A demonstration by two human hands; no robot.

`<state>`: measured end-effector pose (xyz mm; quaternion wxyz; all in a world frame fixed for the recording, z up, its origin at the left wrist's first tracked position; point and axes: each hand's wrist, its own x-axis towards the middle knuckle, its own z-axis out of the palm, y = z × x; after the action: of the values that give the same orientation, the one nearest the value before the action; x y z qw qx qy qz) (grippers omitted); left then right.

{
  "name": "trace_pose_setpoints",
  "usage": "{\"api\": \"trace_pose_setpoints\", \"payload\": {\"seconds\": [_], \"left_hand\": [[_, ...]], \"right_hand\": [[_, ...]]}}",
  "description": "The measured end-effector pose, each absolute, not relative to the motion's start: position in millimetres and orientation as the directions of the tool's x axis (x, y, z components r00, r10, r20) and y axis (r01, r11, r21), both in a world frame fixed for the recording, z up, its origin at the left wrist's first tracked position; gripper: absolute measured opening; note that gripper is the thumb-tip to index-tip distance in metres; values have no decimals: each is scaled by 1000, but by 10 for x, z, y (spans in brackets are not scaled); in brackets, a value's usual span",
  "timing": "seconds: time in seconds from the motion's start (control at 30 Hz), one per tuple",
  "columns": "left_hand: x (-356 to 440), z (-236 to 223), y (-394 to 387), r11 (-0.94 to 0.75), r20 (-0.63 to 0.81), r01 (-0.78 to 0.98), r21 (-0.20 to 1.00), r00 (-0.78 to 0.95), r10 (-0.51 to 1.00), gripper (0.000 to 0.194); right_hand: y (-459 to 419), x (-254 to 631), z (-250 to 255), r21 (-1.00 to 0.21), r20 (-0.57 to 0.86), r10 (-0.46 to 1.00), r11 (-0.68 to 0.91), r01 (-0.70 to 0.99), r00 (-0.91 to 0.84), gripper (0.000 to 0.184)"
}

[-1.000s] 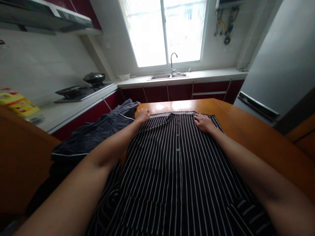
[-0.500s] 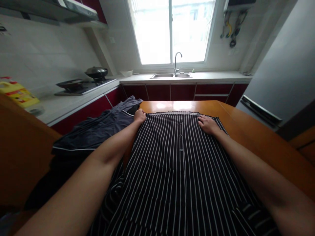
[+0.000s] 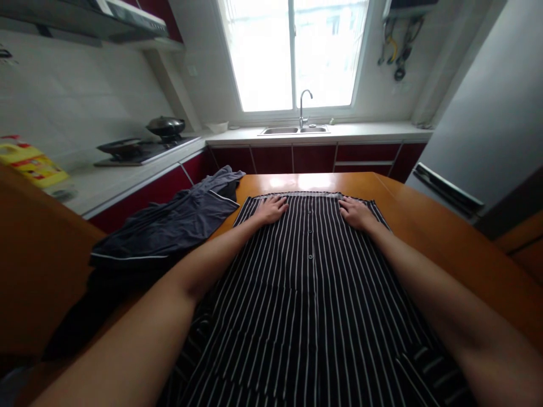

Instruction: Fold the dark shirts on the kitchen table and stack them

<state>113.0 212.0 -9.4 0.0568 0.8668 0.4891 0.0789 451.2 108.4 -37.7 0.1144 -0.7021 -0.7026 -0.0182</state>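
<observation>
A black shirt with white stripes (image 3: 292,282) lies spread on the wooden table (image 3: 445,243), its hem at the far end and a row of buttons down the middle. My left hand (image 3: 271,209) rests on the shirt near the left part of the hem, fingers stretched out and palm down. On the right part of the hem, my right hand (image 3: 355,212) lies with its fingers spread. Neither hand grips the cloth. The shirt's near end runs out of view at the bottom.
Dark grey clothes (image 3: 165,220) with white piping are heaped at the table's left edge. Beyond stand a counter with a sink (image 3: 292,130), a stove with a lidded wok (image 3: 166,125) and a yellow jug (image 3: 31,162). A fridge (image 3: 479,124) stands at the right.
My left hand has let go of the shirt's far left corner and moved right, now flat on the cloth. My right hand has stayed almost where it was.
</observation>
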Motion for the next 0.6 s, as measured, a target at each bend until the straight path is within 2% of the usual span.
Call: {"api": "trace_pose_setpoints", "payload": {"seconds": [0.1, 0.2, 0.23, 0.3, 0.37, 0.4, 0.5, 0.57, 0.6], "left_hand": [[777, 54, 2354, -425, 128, 886, 182, 408, 904, 51], [533, 134, 2478, -356, 203, 913, 201, 316, 927, 49], [477, 147, 2510, -322, 219, 923, 210, 276, 936, 48], [391, 167, 2585, -236, 221, 943, 236, 185, 958, 46], [335, 195, 2689, -155, 187, 951, 268, 107, 977, 43], [316, 214, 2750, -124, 162, 950, 287, 79, 984, 41], [294, 276, 2926, -59, 74, 934, 352, 35, 997, 35], [298, 303, 3007, -27, 15, 915, 404, 23, 1000, 32], [302, 308, 3033, -11, -9, 901, 433, 16, 1000, 31]], "right_hand": [[1049, 4453, -336, -158, 195, 981, 8, 987, 23, 51], [1000, 4470, -264, -198, 323, 943, -11, 980, 76, 50], [988, 4517, -232, -225, 383, 911, -70, 972, 155, 49], [976, 4682, -157, -323, 440, 799, -286, 902, 411, 47], [990, 4905, -70, -432, 340, 676, -505, 747, 654, 47], [1005, 5019, -26, -466, 241, 663, -561, 684, 708, 48], [1070, 5270, 82, -527, -20, 725, -593, 609, 689, 41], [1116, 5335, 112, -550, -61, 761, -565, 615, 646, 35], [1140, 5343, 112, -557, -25, 776, -534, 636, 630, 33]]}}
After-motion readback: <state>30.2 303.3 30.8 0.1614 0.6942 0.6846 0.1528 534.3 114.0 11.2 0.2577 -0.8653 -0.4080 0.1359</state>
